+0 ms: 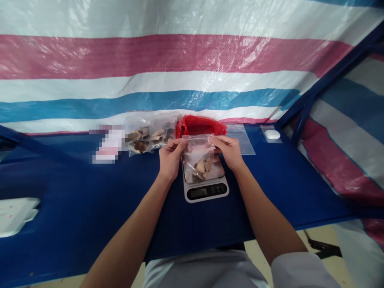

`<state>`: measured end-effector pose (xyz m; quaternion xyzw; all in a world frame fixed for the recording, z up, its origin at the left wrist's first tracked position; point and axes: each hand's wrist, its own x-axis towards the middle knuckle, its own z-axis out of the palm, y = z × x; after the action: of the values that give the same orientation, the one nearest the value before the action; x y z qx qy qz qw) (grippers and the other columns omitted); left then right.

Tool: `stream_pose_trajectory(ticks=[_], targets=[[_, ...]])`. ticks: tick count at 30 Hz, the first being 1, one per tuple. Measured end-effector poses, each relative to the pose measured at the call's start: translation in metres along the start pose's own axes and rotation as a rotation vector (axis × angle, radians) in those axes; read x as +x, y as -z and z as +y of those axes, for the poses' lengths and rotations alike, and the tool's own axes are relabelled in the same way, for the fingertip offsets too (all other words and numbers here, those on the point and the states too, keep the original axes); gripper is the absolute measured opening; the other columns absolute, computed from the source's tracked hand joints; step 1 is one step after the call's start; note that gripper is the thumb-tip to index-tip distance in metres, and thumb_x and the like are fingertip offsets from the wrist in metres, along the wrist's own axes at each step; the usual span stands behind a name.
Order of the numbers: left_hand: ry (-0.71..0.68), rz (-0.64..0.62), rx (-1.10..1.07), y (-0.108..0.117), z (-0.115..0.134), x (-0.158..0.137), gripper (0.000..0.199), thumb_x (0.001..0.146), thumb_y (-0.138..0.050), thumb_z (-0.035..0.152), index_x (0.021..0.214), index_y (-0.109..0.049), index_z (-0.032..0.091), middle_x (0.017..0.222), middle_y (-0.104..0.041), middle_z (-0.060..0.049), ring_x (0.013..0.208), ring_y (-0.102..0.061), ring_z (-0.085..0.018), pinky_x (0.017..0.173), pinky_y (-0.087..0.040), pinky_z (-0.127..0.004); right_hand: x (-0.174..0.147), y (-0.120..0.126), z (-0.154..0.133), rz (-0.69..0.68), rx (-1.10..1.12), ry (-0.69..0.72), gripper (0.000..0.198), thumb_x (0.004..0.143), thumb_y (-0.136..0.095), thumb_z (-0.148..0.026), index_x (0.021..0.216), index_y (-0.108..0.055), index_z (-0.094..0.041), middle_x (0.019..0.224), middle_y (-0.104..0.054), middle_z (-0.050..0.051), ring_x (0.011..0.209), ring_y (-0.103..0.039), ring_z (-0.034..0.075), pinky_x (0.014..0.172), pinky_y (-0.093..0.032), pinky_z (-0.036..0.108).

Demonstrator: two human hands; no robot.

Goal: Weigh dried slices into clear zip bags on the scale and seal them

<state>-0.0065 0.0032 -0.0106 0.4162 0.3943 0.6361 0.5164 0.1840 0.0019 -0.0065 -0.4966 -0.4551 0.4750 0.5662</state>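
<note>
A clear zip bag (196,154) with several pale brown dried slices (203,166) at its bottom is stretched between my two hands. Its top left corner is pinched by my left hand (171,157). On the other side, my right hand (228,151) grips the top right part of the bag. Under and behind the bag lies a white kitchen scale (207,197) with a dark display strip along its front. I cannot tell whether the bag rests on the scale's platform or hangs just over it.
Behind the scale sits a red plastic bag (198,125). Clear bags of dried slices (150,136) stand to its left, beside a blurred-out packet (109,144). Rightward are a flat clear bag (243,140) and a white oval item (272,135). A white device (16,216) lies far left on the blue table (99,204).
</note>
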Motion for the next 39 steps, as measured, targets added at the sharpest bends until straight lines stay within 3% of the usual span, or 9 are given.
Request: stream_pose_trajectory(ticks=[4,19,30,39], targets=[[0.034,0.022,-0.057,0.000,0.001,0.002,0.024,0.064,-0.088,0.038,0.072,-0.075,0.019,0.067,-0.068,0.001,0.061,-0.057,-0.010,0.060,-0.045,-0.024,-0.003,-0.001,-0.003,-0.010,0.031,-0.071,0.035,0.066,-0.083,-0.052,0.081,-0.079,-0.021,0.075,-0.075,0.002,0.055,-0.066,0.015,0.043,-0.053,0.025],[0.045,0.052,-0.008,0.004,-0.002,0.004,0.022,0.066,-0.087,0.037,0.070,-0.075,0.019,0.071,-0.069,0.001,0.065,-0.059,-0.011,0.065,-0.048,-0.025,-0.007,-0.004,-0.011,-0.005,0.023,-0.091,0.037,0.067,-0.081,-0.055,0.078,-0.078,-0.020,0.075,-0.075,0.004,0.051,-0.064,0.015,0.031,-0.044,0.020],[0.010,0.047,0.004,0.006,-0.005,0.004,0.022,0.068,-0.087,0.037,0.076,-0.077,0.019,0.073,-0.071,0.000,0.066,-0.060,-0.011,0.068,-0.049,-0.025,-0.003,-0.001,-0.009,-0.013,0.055,-0.097,0.036,0.067,-0.081,-0.055,0.077,-0.075,-0.020,0.073,-0.074,0.004,0.052,-0.066,0.016,0.035,-0.047,0.021],[0.011,0.050,-0.058,0.004,-0.002,0.004,0.024,0.064,-0.090,0.035,0.075,-0.078,0.018,0.070,-0.073,-0.001,0.065,-0.063,-0.011,0.068,-0.050,-0.024,-0.004,-0.006,-0.008,0.023,0.050,-0.083,0.039,0.066,-0.081,-0.055,0.076,-0.075,-0.018,0.073,-0.074,0.004,0.051,-0.064,0.015,0.031,-0.041,0.018]])
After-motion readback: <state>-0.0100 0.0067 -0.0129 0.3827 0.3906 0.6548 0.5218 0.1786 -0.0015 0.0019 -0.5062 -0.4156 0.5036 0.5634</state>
